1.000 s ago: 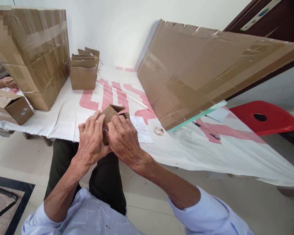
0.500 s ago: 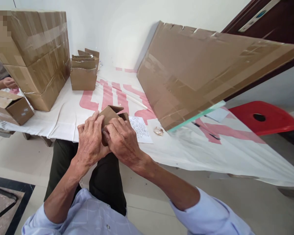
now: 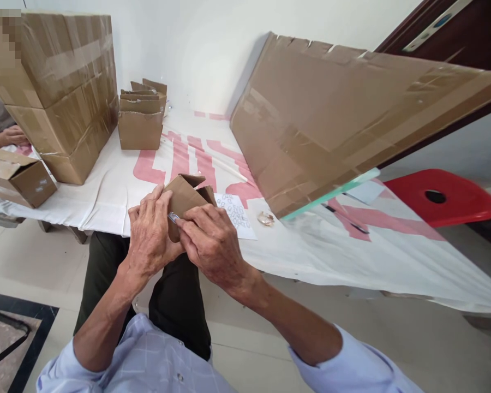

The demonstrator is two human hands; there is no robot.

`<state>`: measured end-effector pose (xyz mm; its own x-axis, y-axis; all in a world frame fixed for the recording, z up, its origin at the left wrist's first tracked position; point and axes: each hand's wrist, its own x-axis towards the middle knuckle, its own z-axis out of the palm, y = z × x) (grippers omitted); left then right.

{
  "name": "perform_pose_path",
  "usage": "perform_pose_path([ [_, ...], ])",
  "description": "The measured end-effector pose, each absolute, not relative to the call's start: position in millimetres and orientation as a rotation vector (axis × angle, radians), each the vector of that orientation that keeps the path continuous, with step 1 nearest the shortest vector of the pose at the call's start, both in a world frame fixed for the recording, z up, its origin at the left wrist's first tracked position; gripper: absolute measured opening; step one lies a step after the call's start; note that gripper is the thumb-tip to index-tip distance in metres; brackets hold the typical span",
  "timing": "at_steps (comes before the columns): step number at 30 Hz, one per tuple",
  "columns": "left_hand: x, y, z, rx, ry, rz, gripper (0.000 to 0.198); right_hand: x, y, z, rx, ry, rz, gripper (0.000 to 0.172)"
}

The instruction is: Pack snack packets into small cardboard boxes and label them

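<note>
A small brown cardboard box (image 3: 185, 196) with open flaps is gripped at the table's near edge by both of my hands. My left hand (image 3: 149, 234) wraps its left side, fingers closed against the cardboard. My right hand (image 3: 211, 245) presses on the box's near face, thumb and fingers pinched close to a small shiny thing (image 3: 173, 218) between the two hands that is too small to name. Just behind the box a white sheet with small printed marks (image 3: 235, 214) lies on the cloth.
A white cloth with red lettering (image 3: 180, 158) covers the table. Big taped cartons (image 3: 61, 82) stand at back left, small open boxes (image 3: 140, 117) behind, a closed small box (image 3: 16, 177) at left. A large cardboard sheet (image 3: 335, 114) leans at right. Another person's hand (image 3: 12, 135) shows far left. A red stool (image 3: 437, 196) is at right.
My right hand has slid slightly down and right along the box, uncovering more of its top face. The box tilted a little; the left hand stayed put.
</note>
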<state>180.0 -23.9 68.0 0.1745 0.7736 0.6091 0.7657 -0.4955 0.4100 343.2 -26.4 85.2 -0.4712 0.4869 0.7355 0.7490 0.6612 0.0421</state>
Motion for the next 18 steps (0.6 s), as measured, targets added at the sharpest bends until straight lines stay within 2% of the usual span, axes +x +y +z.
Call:
perform_pose_path([
  [8, 177.5, -22.5, 67.0, 2.394, 1.563, 1.249, 0.071, 342.0, -28.3, 79.9, -0.908, -2.141, -0.306, 0.024],
  [14, 139.7, -24.9, 65.6, 2.435, 1.467, 1.123, 0.100, 367.9, -19.3, 82.7, -0.946, -1.849, -0.148, 0.020],
  [18, 98.5, -21.9, 53.1, 2.274, 1.603, 1.067, 0.116, 380.9, -7.3, 67.5, -1.021, -1.784, 0.071, 0.018],
])
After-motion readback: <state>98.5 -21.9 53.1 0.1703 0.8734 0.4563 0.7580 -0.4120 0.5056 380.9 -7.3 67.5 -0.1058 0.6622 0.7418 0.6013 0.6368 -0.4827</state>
